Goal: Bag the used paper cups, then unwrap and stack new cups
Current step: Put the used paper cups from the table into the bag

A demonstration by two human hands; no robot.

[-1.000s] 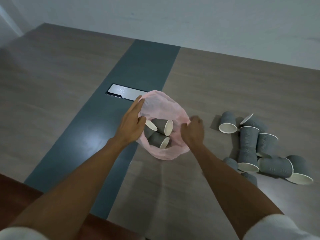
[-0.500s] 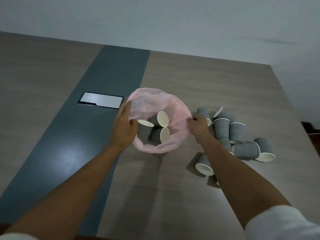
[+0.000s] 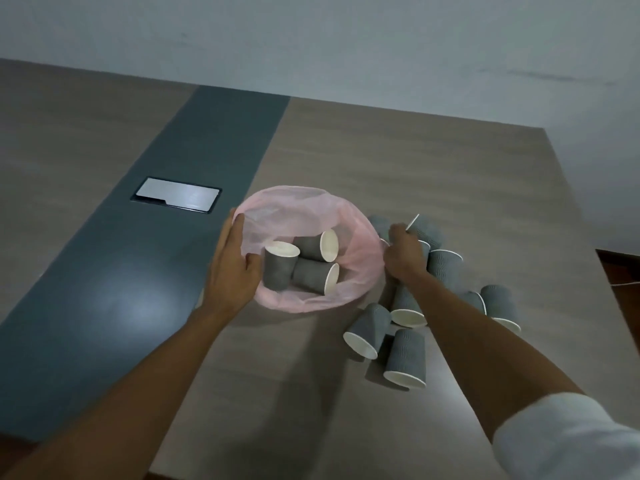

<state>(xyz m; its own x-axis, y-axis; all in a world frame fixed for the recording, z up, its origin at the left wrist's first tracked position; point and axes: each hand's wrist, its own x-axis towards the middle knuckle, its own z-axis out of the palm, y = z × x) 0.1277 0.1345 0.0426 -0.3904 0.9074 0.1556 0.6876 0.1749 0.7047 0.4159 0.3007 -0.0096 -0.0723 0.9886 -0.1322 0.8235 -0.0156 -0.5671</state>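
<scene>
A thin pink plastic bag [image 3: 360, 271] sits open on the table, its mouth stretched wide. Three grey ribbed paper cups [image 3: 313, 245] with white insides lie in it. My left hand [image 3: 232, 268] holds the bag's left rim, thumb inside and fingers outside. My right hand [image 3: 403, 254] is closed in a fist at the bag's right rim, gripping the plastic there. Right of the bag lies a pile of several more grey cups [image 3: 405, 355], tipped over or upside down, partly hidden by my right forearm.
The wooden table has a dark grey stripe [image 3: 138, 271] with a metal cover plate [image 3: 176, 195] left of the bag. The table's right edge [image 3: 571, 202] runs close behind the cup pile. A pale wall stands beyond.
The camera has turned right, bringing the table's right edge into view. Both hands have pulled the bag's mouth wider. My right hand has moved right, up against the cup pile.
</scene>
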